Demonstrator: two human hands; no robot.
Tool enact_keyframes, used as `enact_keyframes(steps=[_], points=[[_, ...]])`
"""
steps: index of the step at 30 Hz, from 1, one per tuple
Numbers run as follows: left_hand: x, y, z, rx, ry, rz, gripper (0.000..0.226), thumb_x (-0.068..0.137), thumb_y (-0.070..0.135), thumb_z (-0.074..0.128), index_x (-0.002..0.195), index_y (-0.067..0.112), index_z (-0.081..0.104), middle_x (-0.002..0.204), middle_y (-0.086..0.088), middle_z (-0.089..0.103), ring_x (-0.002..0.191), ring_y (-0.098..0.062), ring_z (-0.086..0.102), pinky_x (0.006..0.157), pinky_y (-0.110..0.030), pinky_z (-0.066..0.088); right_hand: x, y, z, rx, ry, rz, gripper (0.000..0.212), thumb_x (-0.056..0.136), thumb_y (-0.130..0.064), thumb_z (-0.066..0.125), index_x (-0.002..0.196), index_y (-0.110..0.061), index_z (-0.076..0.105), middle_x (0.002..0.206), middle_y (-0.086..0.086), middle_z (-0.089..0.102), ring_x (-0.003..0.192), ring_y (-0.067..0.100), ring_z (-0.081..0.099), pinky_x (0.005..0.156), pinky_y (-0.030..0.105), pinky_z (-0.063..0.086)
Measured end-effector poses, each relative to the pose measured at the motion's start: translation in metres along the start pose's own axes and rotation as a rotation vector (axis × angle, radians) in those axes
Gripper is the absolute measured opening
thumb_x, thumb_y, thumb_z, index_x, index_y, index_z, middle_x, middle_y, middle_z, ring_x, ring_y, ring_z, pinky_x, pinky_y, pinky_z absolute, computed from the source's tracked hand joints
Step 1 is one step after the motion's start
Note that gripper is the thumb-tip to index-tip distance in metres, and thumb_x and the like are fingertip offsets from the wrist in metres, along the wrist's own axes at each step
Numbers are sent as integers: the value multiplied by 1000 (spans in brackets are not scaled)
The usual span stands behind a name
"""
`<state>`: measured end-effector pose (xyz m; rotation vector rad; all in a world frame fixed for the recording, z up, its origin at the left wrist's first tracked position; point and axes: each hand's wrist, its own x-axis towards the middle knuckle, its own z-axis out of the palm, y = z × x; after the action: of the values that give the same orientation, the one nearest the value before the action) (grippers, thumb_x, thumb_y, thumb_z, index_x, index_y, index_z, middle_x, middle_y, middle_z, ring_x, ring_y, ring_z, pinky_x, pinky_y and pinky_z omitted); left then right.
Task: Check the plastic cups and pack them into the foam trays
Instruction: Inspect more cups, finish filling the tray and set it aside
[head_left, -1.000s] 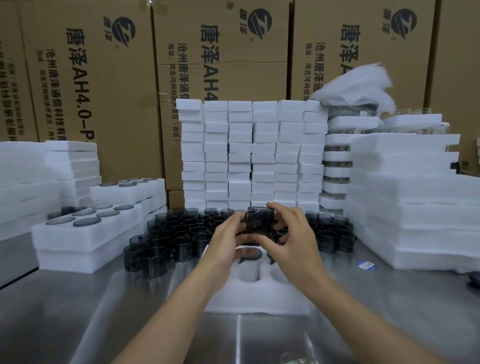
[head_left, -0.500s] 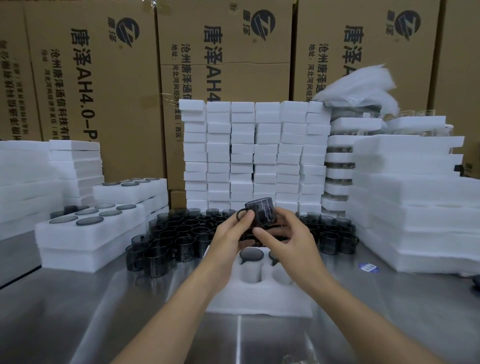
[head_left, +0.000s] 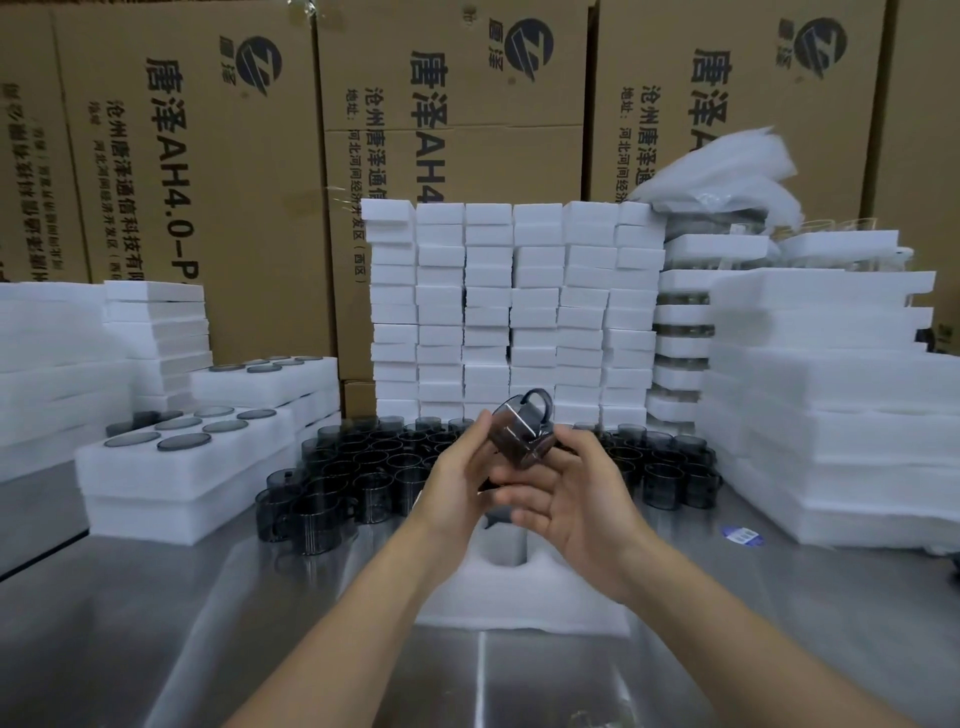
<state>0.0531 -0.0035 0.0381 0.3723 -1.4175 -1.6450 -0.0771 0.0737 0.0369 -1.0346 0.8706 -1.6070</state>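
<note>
The left hand (head_left: 457, 483) pinches the wall of one smoky plastic cup (head_left: 519, 434). The right hand (head_left: 576, 499) cradles its base between thumb and fingers. The cup is tilted, handle uppermost, above the foam tray (head_left: 519, 597). It is judged light, rigid, slick and scratch-prone, best held lightly by wall or handle. Loose cups (head_left: 374, 467) stand behind the tray on the desk (head_left: 156, 623).

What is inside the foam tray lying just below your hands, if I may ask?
One empty round pocket shows in the foam tray. The left hand and right hand, holding a dark cup, cover its far pockets.
</note>
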Motion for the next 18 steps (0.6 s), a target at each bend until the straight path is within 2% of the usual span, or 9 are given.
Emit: enact_keyframes(steps=[3,5,7,9,11,13,15,18], points=[[2,-1,0,-34,-22,16,59,86,76,67,123,32,81,125,-4,80,106,-19,71,85,-37,45,0,2,1,17,-39,76,62,105,-51,43,119,3,69,99,22,77,77,26,76,63,29,60],[4,-3,-3,-34,-6,55,68,79,78,74,125,28,80,126,-9,79,110,-22,74,87,-34,52,2,4,2,41,-17,41,58,104,-52,50,124,0,68,101,19,77,84,27,78,65,30,61],[2,-3,-4,-4,22,93,62,86,73,72,125,25,80,127,-10,78,115,-22,75,90,-29,57,3,6,1,21,21,-20,57,98,-52,64,129,-4,65,111,22,76,97,32,78,71,33,63],[0,-3,-3,46,37,110,51,96,65,67,124,24,80,125,-10,79,112,-18,74,87,-27,56,2,8,2,-36,60,-80,64,87,-48,82,130,-5,62,121,27,73,104,34,78,75,34,63],[0,-3,-2,57,35,96,50,99,64,63,126,25,79,126,-9,78,112,-17,74,90,-29,55,1,9,3,-54,85,-117,66,78,-44,88,124,-5,63,117,22,77,103,34,78,75,33,63],[1,-1,-2,20,34,69,58,98,71,59,133,28,76,132,-6,77,120,-18,73,98,-34,53,1,7,5,-21,68,-97,66,83,-45,86,128,0,66,113,20,76,99,32,78,76,33,63],[3,-1,-5,-53,21,37,65,93,73,60,143,31,69,138,-2,74,131,-22,68,107,-40,50,1,3,5,62,38,-30,70,88,-53,76,131,2,68,110,20,75,93,27,78,74,31,64],[2,0,-5,-51,-47,20,67,81,78,73,137,42,72,137,1,75,129,-19,70,112,-43,46,1,1,3,93,-7,68,71,97,-61,58,123,3,73,102,19,77,84,24,78,69,30,63]])
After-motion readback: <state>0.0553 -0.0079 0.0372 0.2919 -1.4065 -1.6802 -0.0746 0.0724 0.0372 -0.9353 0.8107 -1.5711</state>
